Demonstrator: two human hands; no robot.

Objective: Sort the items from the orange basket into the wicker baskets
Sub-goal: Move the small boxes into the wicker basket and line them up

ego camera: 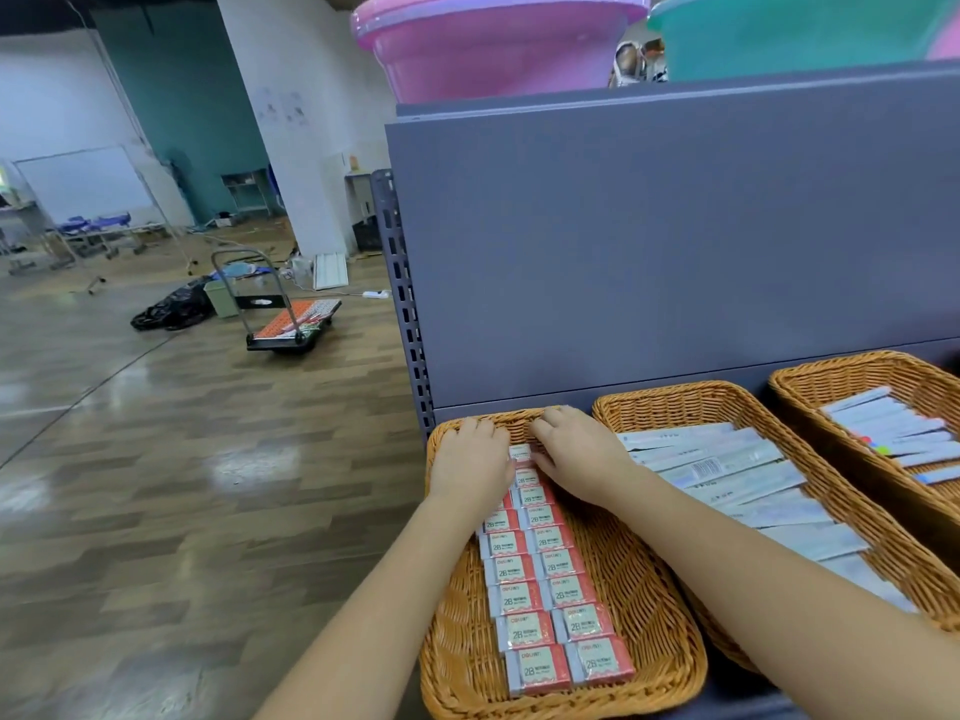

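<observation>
Three wicker baskets stand side by side on a grey shelf. The left wicker basket (649,605) holds two neat rows of red-and-white 2B eraser packs (545,579). My left hand (470,462) and my right hand (576,452) both lie at the far end of these rows, fingers bent down onto the topmost eraser packs. Whether either hand grips a pack is hidden under the fingers. The middle wicker basket (675,400) holds several long pale blue-white packets (727,475). The orange basket is not in view.
The right wicker basket (852,368) contains more pale packets with coloured tips. A grey back panel (649,241) rises behind the baskets. Pink (467,49) and teal (779,33) plastic tubs sit on the shelf above. A platform trolley (291,319) stands on the wooden floor at left.
</observation>
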